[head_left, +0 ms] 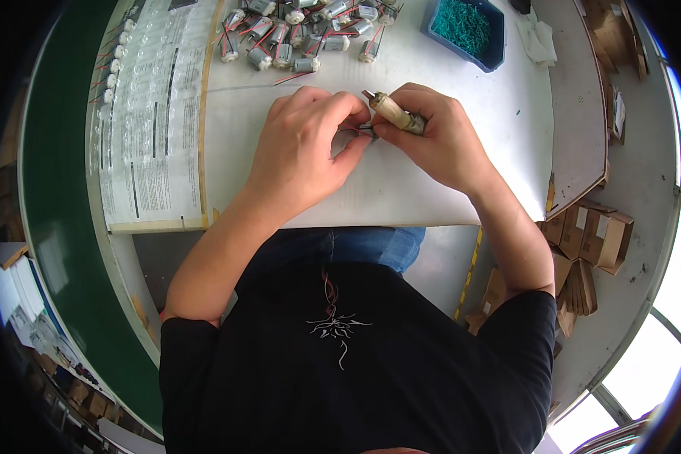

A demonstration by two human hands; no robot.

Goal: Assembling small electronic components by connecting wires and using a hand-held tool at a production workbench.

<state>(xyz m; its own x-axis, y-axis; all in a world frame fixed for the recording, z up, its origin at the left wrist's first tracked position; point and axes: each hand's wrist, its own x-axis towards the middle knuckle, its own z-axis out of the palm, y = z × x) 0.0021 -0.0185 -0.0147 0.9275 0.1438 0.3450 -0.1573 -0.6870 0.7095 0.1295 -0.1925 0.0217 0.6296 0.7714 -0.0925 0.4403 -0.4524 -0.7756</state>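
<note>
My left hand (303, 144) is closed over the white tabletop, its thumb and fingers pinched around a small part that they mostly hide. Thin dark and reddish wires (366, 129) show at those fingertips. Held in my right hand (440, 136) is a tool with a beige, wrapped handle (395, 112) and a short metal end pointing away from me. The right thumb and forefinger meet the wires beside the left fingertips. Beyond both hands lies a heap of small silver motors (282, 54) with white ends and red and black leads.
A blue bin (493, 57) of small green pieces stands at the far right, near a crumpled white cloth (537, 41). Printed sheets (147, 178) cover the left side, with several motors (114, 66) in a row along them. Cardboard boxes (594, 234) sit right of the table.
</note>
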